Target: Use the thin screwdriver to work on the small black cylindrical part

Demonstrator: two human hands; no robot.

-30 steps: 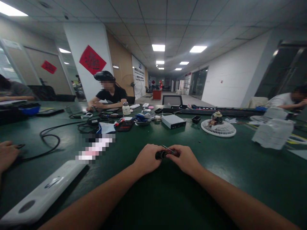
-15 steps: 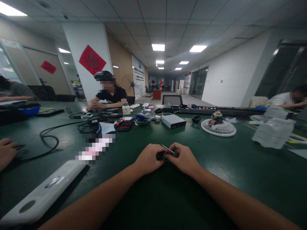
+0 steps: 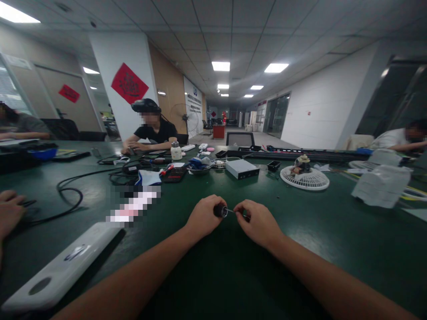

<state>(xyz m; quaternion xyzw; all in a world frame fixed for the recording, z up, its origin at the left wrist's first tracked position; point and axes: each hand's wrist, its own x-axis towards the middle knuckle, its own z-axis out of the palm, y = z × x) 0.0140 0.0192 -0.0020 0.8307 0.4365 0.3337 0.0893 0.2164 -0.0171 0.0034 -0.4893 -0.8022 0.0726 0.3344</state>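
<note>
My left hand (image 3: 204,218) is closed round a small dark cylinder (image 3: 220,210) whose open, ringed end faces right. Opposite it, my right hand (image 3: 258,221) pinches a thin metal rod (image 3: 231,211). The rod's tip reaches the cylinder's open end; whether it goes inside I cannot tell. Fingers cover the rod's other end, so its exact kind is hidden. Both hands are just above the green table (image 3: 213,275), in the middle of the view.
A long white device (image 3: 60,266) lies at the left, near a black cable (image 3: 71,189) and another person's hand (image 3: 11,209). Beyond my hands are a grey metal box (image 3: 242,169), a white fan grille (image 3: 312,181) and a white bottle (image 3: 175,151). A person (image 3: 151,129) sits opposite.
My hands have drawn slightly apart. The cylinder's open end now shows clearly, and the rod, earlier slanted across above the cylinder, now points left at that end.
</note>
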